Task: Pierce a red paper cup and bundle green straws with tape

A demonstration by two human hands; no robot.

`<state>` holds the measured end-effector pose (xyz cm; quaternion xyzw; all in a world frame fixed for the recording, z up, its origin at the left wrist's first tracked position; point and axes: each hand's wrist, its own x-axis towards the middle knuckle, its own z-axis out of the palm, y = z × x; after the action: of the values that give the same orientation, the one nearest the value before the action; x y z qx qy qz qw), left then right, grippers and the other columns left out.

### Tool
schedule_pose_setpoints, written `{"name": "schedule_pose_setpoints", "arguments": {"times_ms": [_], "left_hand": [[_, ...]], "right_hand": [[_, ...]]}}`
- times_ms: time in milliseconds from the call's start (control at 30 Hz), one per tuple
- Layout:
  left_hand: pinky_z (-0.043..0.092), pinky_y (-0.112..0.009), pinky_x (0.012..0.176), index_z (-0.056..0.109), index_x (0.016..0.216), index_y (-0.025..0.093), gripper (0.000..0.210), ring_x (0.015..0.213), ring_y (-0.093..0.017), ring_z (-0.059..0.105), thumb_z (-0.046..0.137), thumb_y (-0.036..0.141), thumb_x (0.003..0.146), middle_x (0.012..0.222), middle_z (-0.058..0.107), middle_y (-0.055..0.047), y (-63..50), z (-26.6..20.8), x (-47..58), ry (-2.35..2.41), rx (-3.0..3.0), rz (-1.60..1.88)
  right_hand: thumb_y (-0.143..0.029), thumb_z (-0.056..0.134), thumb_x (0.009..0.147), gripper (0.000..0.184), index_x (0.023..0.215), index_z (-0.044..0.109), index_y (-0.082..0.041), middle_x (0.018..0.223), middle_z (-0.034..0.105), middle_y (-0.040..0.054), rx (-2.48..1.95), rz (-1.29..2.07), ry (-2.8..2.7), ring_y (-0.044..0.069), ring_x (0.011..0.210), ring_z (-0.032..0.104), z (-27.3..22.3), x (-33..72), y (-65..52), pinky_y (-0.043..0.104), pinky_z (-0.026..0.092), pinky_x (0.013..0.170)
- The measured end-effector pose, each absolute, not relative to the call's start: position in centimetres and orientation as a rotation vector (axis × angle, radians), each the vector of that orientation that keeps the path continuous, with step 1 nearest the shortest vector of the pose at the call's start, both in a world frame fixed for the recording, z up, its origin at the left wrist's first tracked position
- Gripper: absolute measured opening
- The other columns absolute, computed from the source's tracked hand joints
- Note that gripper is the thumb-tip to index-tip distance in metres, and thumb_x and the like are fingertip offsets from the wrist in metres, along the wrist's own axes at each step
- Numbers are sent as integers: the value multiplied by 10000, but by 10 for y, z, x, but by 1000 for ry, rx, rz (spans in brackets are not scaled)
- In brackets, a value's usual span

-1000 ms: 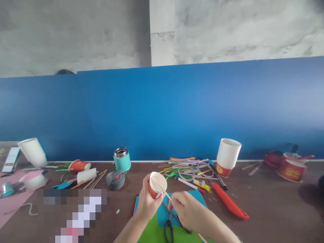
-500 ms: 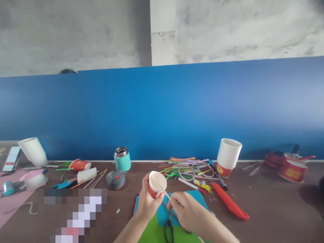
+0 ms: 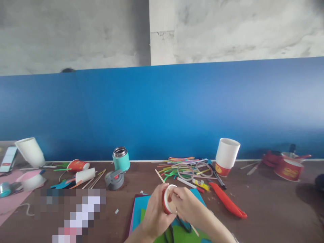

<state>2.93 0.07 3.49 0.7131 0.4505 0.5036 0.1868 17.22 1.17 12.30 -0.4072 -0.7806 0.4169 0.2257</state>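
Observation:
My left hand [image 3: 156,212] is closed around a small red-and-white paper cup [image 3: 166,204], its mouth tilted toward my right side. A thin wooden stick [image 3: 159,176] pokes out beyond the far side of the cup, and a stick end also shows below my right hand [image 3: 186,201]. The fingers of that hand are closed at the cup's mouth, partly inside it, apparently on the stick; the fingertips are hidden. Under my hands lie black-handled scissors [image 3: 184,225] on green [image 3: 162,239] and blue sheets [image 3: 139,204].
Straws and pipe cleaners [image 3: 174,165] lie behind my hands. A stack of paper cups [image 3: 227,155], a red tube-like pouch [image 3: 229,201] and a glue stick [image 3: 201,184] are to the right. Leftward stand a teal flask [image 3: 121,162], its grey lid [image 3: 115,180] and tipped cups [image 3: 85,175].
The cup has moved right and down and turned its mouth rightward. The stick, earlier held at the cup's mouth, now sticks out past its far side. My right fingers have moved into the mouth.

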Motion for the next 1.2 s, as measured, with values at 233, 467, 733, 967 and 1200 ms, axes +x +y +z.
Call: {"name": "schedule_pose_setpoints", "arguments": {"times_ms": [233,467,733,967,1200], "left_hand": [[504,-287,734,434,1195,231,597,874,-187,584,705,247,663,1024,591,-44,3,55,21,982,1405,1389],[490,-325,727,419,1280,245,909,875,-230,596,823,462,495,1083,609,-87,-17,78,34,717,1307,1108],[463,-375,908,387,1298,230,943,1044,-279,560,809,458,486,1123,603,-90,-9,66,47,1081,1438,1431],[514,-317,645,563,1139,186,593,725,-215,621,735,249,574,834,687,-56,-6,60,42,1105,1131,1550],[493,-324,684,654,1004,138,505,740,-220,642,771,417,600,810,702,-89,-5,66,21,624,786,1295]], "right_hand": [[-547,389,841,427,691,530,-174,389,463,-63,-1403,1113,-1717,65,285,329,133,191,38,188,235,325],[-466,609,737,320,668,528,-164,540,474,-58,-1063,1751,-1216,70,464,411,103,176,51,201,317,463],[-415,722,645,348,681,470,-178,506,468,-83,-937,1781,-792,72,470,440,91,165,54,200,364,498],[-414,629,697,280,654,489,-176,450,499,-57,-1141,1296,-870,70,376,408,94,196,81,188,272,382],[-450,493,796,298,627,498,-205,485,485,-50,-1263,628,-899,101,449,438,122,266,93,214,346,442]]}}
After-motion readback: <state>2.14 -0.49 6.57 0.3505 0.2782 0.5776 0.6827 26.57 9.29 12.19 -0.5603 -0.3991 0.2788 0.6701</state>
